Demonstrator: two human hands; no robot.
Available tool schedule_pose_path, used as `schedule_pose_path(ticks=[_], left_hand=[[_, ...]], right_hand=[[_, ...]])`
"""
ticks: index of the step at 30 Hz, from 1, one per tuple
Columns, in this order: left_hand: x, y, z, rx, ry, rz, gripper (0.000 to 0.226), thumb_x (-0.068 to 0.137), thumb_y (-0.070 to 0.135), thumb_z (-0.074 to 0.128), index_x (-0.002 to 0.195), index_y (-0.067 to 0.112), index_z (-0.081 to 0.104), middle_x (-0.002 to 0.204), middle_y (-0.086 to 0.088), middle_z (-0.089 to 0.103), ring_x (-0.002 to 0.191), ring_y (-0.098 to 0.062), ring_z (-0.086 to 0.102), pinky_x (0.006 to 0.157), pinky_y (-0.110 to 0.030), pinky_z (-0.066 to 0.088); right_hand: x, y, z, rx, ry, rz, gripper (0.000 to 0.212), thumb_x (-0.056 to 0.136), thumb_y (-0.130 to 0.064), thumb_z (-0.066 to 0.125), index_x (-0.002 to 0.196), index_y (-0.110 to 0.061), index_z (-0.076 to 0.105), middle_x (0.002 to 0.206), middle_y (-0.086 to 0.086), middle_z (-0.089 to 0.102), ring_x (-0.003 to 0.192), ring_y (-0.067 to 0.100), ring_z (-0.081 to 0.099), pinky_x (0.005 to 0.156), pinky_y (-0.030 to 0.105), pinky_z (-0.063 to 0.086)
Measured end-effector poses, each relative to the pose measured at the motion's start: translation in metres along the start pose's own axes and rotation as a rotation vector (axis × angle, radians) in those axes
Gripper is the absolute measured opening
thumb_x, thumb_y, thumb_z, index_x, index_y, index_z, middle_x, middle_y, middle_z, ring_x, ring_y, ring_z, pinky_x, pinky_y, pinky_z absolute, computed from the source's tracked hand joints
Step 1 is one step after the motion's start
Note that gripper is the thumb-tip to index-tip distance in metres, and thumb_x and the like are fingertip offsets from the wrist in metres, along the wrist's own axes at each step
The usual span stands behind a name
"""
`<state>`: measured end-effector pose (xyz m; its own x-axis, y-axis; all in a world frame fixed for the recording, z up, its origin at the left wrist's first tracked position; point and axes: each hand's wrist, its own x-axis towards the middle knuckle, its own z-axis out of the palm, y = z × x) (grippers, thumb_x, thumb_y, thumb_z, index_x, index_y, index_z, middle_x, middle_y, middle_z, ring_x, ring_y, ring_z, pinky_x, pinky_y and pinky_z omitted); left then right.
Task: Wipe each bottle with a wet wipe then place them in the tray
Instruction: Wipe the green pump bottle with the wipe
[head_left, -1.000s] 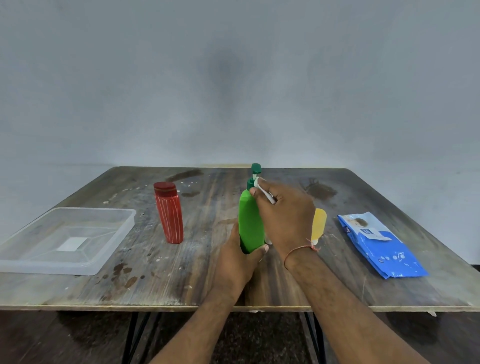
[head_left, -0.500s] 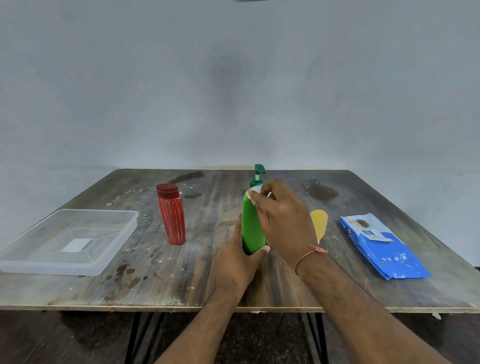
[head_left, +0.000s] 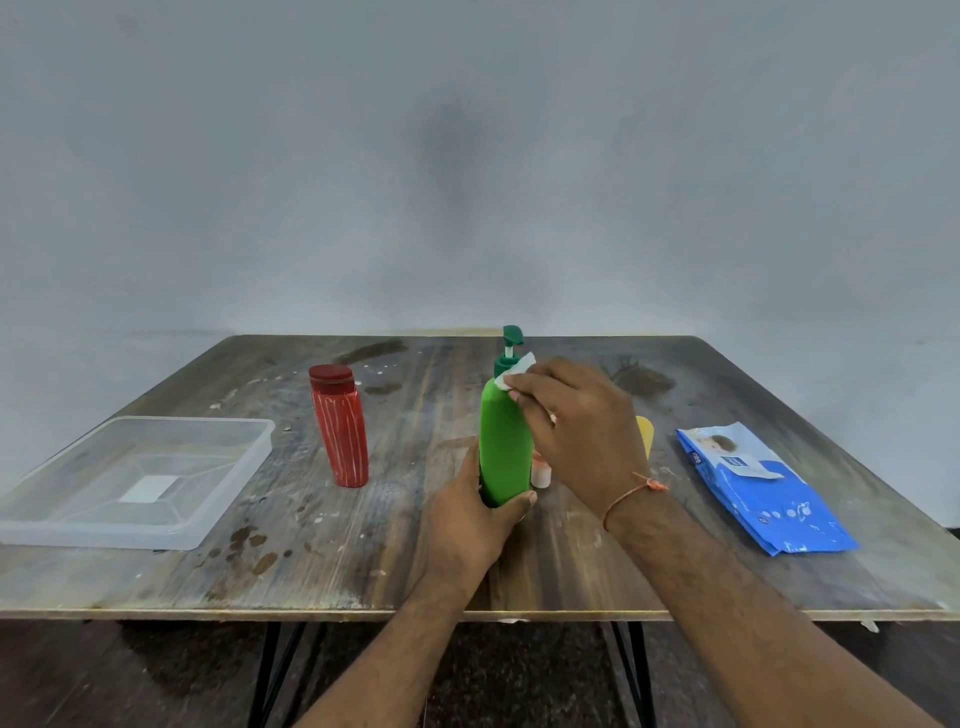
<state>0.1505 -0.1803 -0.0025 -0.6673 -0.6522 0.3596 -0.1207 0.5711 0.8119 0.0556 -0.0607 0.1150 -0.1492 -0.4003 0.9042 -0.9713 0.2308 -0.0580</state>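
Three bottles (green (head_left: 505, 447), red (head_left: 340, 426), yellow (head_left: 644, 434)), one tray (head_left: 218, 499), one wipe pack (head_left: 763, 488), one wipe (head_left: 517, 370).

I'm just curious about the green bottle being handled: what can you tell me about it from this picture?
The green bottle looks like smooth plastic, tall and rounded, with a darker green pump head on a white stem. It stands about upright near the middle of the table. The left hand grips its base, and the right hand presses a white wet wipe against its shoulder.
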Motion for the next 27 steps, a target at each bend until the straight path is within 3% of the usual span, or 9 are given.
schedule_pose_path(ticks=[10, 20, 23, 27], left_hand=[[-0.001, 0.004, -0.004, -0.020, -0.021, 0.010, 0.063, 0.072, 0.051, 0.081, 0.128, 0.049, 0.053, 0.095, 0.020, 0.074, 0.083, 0.004, 0.069, 0.075, -0.038, 0.060], [-0.002, 0.004, -0.002, -0.020, -0.025, -0.040, 0.063, 0.071, 0.051, 0.087, 0.125, 0.046, 0.055, 0.094, 0.021, 0.072, 0.084, 0.004, 0.068, 0.075, -0.033, 0.061], [0.000, 0.003, -0.001, 0.022, -0.016, -0.050, 0.054, 0.071, 0.054, 0.083, 0.115, 0.047, 0.053, 0.089, 0.018, 0.072, 0.080, 0.004, 0.067, 0.071, -0.031, 0.060], [0.002, -0.005, 0.003, 0.029, 0.001, -0.011, 0.036, 0.077, 0.052, 0.063, 0.110, 0.039, 0.057, 0.087, 0.013, 0.071, 0.081, -0.003, 0.069, 0.075, -0.041, 0.060]], right_hand=[[-0.070, 0.008, 0.019, 0.020, -0.268, -0.179, 0.021, 0.086, -0.004, 0.083, 0.103, -0.016, 0.081, 0.102, -0.001, 0.071, 0.087, 0.023, 0.064, 0.074, 0.039, 0.058], [-0.023, 0.000, 0.015, -0.024, -0.045, -0.151, 0.015, 0.102, -0.012, 0.070, 0.111, -0.016, 0.080, 0.107, -0.001, 0.071, 0.089, 0.023, 0.066, 0.073, 0.036, 0.056], [-0.036, -0.003, 0.022, -0.010, -0.133, -0.202, 0.012, 0.100, -0.014, 0.071, 0.109, -0.014, 0.080, 0.100, 0.000, 0.067, 0.085, 0.023, 0.063, 0.068, 0.038, 0.054], [-0.070, -0.004, 0.035, 0.011, -0.307, -0.226, 0.010, 0.092, -0.013, 0.080, 0.100, -0.018, 0.078, 0.087, 0.000, 0.056, 0.075, 0.023, 0.057, 0.057, 0.041, 0.052]])
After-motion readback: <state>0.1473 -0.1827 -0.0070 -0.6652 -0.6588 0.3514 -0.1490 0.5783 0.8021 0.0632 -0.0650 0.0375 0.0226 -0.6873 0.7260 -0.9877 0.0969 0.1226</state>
